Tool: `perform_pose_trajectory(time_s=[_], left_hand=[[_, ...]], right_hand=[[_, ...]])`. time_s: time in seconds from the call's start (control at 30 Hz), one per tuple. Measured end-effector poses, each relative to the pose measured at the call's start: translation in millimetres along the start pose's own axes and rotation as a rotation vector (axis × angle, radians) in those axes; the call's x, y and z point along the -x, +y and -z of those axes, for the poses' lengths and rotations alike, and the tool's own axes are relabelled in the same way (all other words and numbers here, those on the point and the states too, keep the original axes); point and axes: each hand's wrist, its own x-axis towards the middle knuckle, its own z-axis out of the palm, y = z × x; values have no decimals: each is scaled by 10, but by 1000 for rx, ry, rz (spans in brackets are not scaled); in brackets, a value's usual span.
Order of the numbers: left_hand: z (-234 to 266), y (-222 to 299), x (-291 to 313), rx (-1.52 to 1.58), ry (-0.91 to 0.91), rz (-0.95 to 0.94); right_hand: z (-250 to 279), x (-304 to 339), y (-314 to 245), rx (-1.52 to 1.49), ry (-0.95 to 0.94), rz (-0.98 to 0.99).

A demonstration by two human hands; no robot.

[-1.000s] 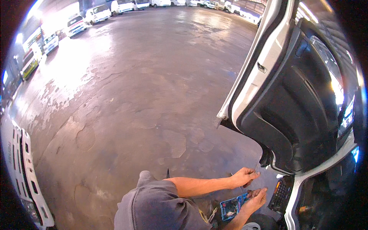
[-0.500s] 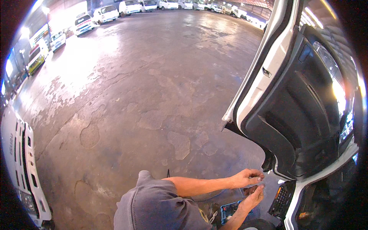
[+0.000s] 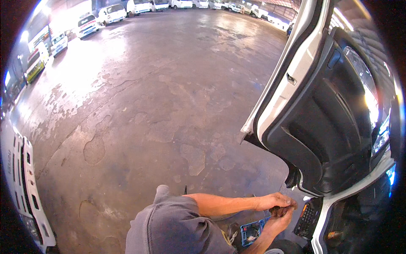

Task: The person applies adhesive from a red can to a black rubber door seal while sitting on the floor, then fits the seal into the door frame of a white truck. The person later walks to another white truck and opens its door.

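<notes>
Blue tool case (image 3: 242, 235) low in frame, dark patch (image 3: 276, 211) between both hands

Left hand (image 3: 272, 201) and right hand (image 3: 281, 221) meet lower right of centre, fingers curled inward, tips close together or touching. Neither looks spread wide. Dark patch sits between the palms; can't tell if it's a small part or shaded fingers, so can't confirm a grip for either hand. If it is a part, judging by the fingertip pose: small, light, easy to drop, best pinched at the edges with both hands. Stiff or soft: can't tell.

Blue case lies below the hands, lower centre-right, just left of the right forearm, which hides some of it. Looks like rigid plastic, so probably stiff, fairly light by itself, heavier with contents. Likely best taken by the rim on opposite sides, kept level so loose pieces don't slide out. Contents too small to name.

Black door panel (image 3: 330, 135) fills the right side; bare floor (image 3: 169, 106) spreads across the middle.
</notes>
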Motion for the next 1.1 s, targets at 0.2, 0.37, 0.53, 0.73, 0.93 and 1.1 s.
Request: perform_pose_trajectory(time_s=[0.2,0.37,0.53,0.73,0.93,1.1], left_hand=[[5,-75,-20,-123,2,-90],[23,-6,-2,-152,74,-146],[38,52,35,-102,-12,47],[-17,-72,-43,-228,-75,-31],[-25,-150,-91,-201,-55,-129],[-119,-224,-154,-253,144,-145]], right_hand=[[61,-52,2,-78,-117,48],[82,-72,41,2,-181,158],[102,-54,11,-32,37,2],[116,-25,-52,-73,-26,-62],[120,-26,-56,-174,-106,-33],[53,4,2,34,-142,145]])
